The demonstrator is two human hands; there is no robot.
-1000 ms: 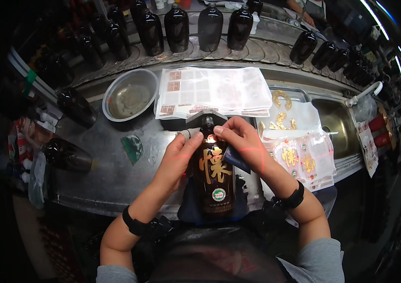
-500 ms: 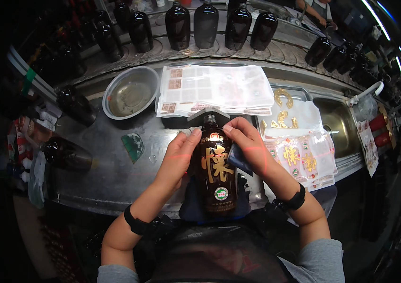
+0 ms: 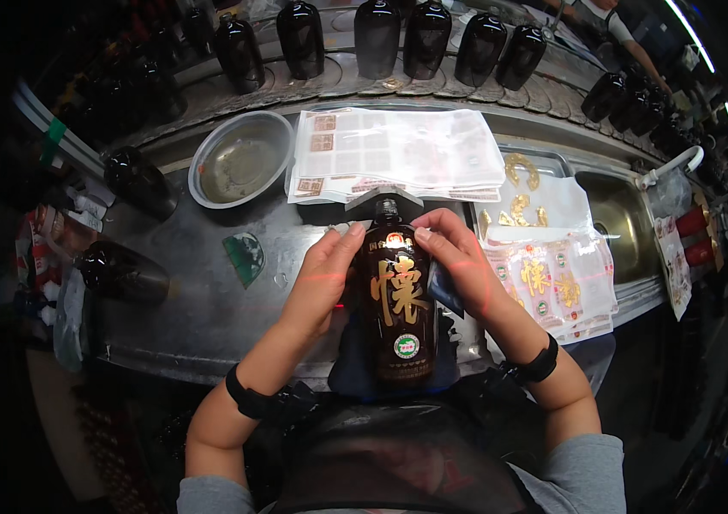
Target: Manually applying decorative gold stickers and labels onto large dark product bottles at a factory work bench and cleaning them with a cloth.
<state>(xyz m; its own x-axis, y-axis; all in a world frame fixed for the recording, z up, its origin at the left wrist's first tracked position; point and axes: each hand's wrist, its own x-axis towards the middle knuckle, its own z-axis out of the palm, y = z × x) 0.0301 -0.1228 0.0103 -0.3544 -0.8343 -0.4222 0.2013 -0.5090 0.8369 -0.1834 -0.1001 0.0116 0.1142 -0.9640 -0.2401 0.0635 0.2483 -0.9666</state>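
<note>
Left hand (image 3: 321, 274) and right hand (image 3: 463, 265) half-curl at the glossy bottle (image 3: 400, 295) by its shoulders, grip unclear from here; probably slick, breakable, best held there.

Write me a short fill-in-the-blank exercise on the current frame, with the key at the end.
1. The dark bottle between the left hand and right hand bears a large character coloured ____.
2. The round bowl stands to the ____ of the white sheets.
3. The small flat piece on the metal table is coloured ____.

Missing words: gold; left; green.
</note>
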